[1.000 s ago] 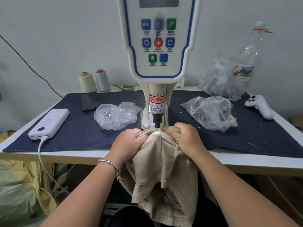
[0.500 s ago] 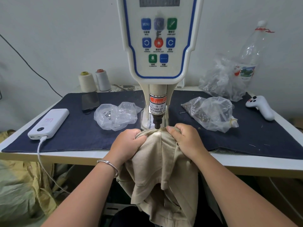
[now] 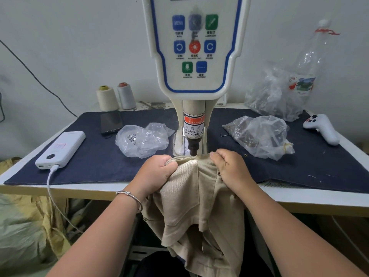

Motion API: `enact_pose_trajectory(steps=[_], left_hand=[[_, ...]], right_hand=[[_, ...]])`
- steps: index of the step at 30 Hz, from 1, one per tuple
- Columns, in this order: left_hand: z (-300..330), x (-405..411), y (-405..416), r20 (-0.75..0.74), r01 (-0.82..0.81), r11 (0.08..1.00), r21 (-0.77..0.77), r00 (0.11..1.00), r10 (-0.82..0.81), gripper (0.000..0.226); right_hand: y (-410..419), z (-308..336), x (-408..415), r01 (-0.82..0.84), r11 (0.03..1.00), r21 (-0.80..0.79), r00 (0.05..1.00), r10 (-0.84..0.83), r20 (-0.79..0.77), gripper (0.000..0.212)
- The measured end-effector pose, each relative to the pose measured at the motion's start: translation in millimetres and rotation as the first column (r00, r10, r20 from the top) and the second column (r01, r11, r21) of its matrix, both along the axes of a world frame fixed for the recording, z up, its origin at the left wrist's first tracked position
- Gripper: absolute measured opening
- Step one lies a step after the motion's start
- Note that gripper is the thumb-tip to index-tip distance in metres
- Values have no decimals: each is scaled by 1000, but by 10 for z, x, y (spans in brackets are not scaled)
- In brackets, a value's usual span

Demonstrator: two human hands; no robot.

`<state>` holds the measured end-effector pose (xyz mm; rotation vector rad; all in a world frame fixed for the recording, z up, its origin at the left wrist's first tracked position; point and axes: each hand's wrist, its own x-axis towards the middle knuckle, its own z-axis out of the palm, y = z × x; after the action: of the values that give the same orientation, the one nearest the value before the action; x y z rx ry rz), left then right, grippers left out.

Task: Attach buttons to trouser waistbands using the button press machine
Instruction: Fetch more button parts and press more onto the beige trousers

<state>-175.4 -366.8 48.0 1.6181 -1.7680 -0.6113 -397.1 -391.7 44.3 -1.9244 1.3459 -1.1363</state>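
Observation:
Beige trousers (image 3: pixel 197 198) hang over the table's front edge, their waistband lying under the dark punch (image 3: pixel 193 149) of the white button press machine (image 3: pixel 196 56). My left hand (image 3: pixel 157 172) grips the waistband just left of the punch. My right hand (image 3: pixel 231 167) grips it just right of the punch, fingers curled over the fabric. A clear bag of small silver buttons (image 3: pixel 142 139) lies left of the machine. Another clear bag of dark parts (image 3: pixel 259 135) lies to the right. No button is visible under the punch.
A dark blue cloth (image 3: pixel 95 156) covers the table. On it lie a white power bank (image 3: pixel 61 148) with a cable, a black phone (image 3: pixel 110 121) and a white controller (image 3: pixel 322 128). Two thread cones (image 3: pixel 115 96), a third bag (image 3: pixel 273 94) and a plastic bottle (image 3: pixel 311 60) stand at the back.
Both hands keep their grip on the waistband at the punch. The punch tip now sits closer to the fabric than a second ago.

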Motion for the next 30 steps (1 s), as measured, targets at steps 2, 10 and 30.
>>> enact_pose_trajectory(steps=[2, 10, 30], left_hand=[[4, -6, 1, 6, 3, 1000, -4, 1000, -3, 31], [31, -27, 27, -6, 13, 1000, 16, 1000, -13, 26], [83, -29, 87, -8, 3, 1000, 30, 1000, -3, 38]], right_hand=[[0, 1, -2, 0, 1000, -3, 1000, 0, -1, 46], [11, 19, -3, -2, 1000, -4, 1000, 2, 13, 45], [72, 55, 29, 11, 1000, 8, 998, -11, 69, 49]])
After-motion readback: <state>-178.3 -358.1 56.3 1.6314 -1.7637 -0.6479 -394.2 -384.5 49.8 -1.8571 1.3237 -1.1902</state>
